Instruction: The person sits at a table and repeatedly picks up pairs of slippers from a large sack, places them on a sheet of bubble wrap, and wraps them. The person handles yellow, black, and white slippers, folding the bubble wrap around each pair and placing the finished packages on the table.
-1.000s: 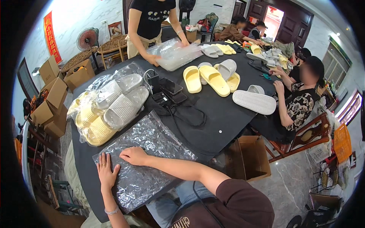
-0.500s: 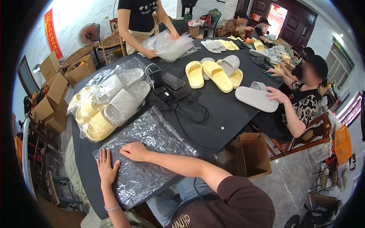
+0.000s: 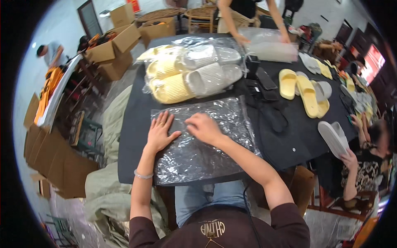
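A clear plastic bag [image 3: 198, 159] lies flat on the dark table in front of me. My left hand [image 3: 160, 131] presses on its upper left part, palm down, fingers spread. Beside it my right hand [image 3: 204, 127] rests on the same bag with its fingers curled together; what they pinch, if anything, is hidden. Just beyond the bag, grey slippers [image 3: 213, 76] and yellow slippers [image 3: 169, 88] are packed in clear plastic.
Black devices with cables [image 3: 264, 78] sit right of the packed slippers. Farther right are loose yellow slippers [image 3: 306, 97]. A co-worker holds a grey slipper [image 3: 333, 139]; another person handles a stack of clear bags [image 3: 269, 45] across the table. Cardboard boxes [image 3: 111, 51] stand left.
My view has turned left. My hands stay on the bag in nearly the same pose. The co-worker at the right has tilted the grey slipper more upright. Across the table, the clear bags lie flatter.
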The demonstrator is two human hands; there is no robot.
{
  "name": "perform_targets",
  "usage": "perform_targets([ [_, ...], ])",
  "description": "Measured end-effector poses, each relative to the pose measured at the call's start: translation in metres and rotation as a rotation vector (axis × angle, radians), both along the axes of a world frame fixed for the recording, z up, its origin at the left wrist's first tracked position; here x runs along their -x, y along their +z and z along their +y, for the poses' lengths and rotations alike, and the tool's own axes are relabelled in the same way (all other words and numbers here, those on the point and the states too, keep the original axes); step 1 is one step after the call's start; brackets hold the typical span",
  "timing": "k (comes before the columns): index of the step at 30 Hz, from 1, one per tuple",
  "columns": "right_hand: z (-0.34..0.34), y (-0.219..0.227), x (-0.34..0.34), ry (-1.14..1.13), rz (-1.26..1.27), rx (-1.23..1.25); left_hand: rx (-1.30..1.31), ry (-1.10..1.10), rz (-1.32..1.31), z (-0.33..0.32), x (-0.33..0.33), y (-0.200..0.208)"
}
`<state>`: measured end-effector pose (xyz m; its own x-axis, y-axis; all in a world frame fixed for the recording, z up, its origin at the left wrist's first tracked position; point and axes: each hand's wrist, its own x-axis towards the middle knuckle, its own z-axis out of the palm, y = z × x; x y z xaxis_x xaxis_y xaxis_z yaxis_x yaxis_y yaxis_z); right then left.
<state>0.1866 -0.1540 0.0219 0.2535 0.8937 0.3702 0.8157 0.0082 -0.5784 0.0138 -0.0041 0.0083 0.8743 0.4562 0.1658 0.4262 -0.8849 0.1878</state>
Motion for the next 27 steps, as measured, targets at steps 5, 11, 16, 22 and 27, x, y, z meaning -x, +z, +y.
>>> perform_targets([
  [5, -0.009, -0.035, -0.045, -0.452, -0.409, -0.014, 0.006, 0.021, 0.027, -0.001, 0.004, -0.003],
  [11, -0.017, -0.054, -0.065, -0.499, -0.417, 0.117, 0.013, -0.006, 0.002, -0.001, -0.002, 0.0],
  [16, -0.011, -0.054, -0.064, -0.495, -0.396, 0.044, -0.002, 0.217, -0.004, 0.009, 0.005, -0.012],
  [22, -0.015, -0.06, -0.094, -0.66, -0.051, -0.238, 0.114, 0.252, -0.118, 0.025, 0.003, -0.015],
  [27, -0.018, -0.062, -0.107, -0.771, -0.068, -0.234, -0.009, 0.271, -0.097, 0.03, 0.005, -0.024],
])
